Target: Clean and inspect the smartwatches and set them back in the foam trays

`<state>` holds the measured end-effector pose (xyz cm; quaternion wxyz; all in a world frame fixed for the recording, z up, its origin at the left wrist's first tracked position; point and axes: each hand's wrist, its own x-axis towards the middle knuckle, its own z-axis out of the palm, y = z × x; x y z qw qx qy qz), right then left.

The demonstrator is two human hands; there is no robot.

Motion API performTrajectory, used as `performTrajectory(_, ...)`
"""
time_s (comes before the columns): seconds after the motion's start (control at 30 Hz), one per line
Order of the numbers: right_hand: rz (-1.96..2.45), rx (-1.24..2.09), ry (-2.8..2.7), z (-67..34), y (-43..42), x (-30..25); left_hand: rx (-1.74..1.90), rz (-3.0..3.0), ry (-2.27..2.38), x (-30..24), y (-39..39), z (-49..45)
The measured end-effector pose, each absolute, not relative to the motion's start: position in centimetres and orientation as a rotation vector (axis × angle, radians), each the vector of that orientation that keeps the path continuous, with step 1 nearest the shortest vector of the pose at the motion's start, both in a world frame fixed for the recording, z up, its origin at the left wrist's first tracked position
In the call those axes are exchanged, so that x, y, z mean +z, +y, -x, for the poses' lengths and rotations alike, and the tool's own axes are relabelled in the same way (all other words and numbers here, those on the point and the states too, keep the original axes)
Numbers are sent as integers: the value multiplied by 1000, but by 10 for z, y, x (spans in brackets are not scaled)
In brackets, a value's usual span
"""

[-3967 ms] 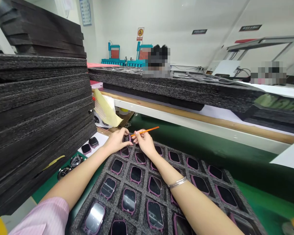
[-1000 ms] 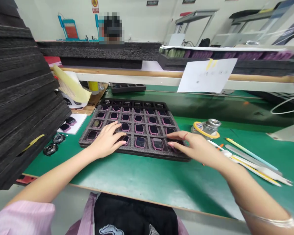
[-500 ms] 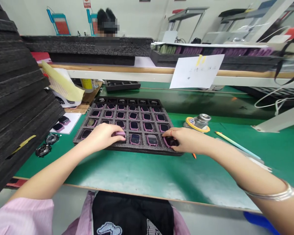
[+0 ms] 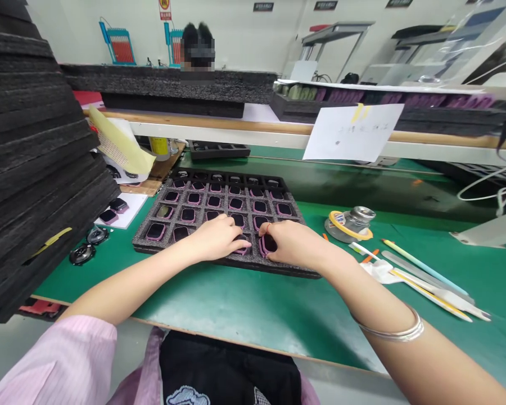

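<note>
The left hand (image 4: 217, 239) curls over a pink-framed black smartwatch (image 4: 242, 246), the right hand (image 4: 293, 242) over a second pink-framed black smartwatch (image 4: 269, 243). Both watches sit in front-row pockets of a dark grey foam tray (image 4: 152, 246) on the green worktop (image 4: 253, 320). The fingers (image 4: 236, 236) lie close together, touching the watches — whether clamped on them, I cannot tell.
</note>
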<state>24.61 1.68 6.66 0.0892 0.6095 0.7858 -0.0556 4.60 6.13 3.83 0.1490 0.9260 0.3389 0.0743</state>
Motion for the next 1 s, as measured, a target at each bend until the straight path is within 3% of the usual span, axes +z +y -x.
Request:
performTrajectory(0.67,-2035,-218,2459,-255,27,47,830,-2155,786,11,60,-27)
performTrajectory(0.8,-2081,-293,2555,-264,26,38,950,-1535,825,19,44,-27)
performTrajectory(1.0,-2284,-281,2861,-250,-3,41,712,-1020,745,28,9,-27)
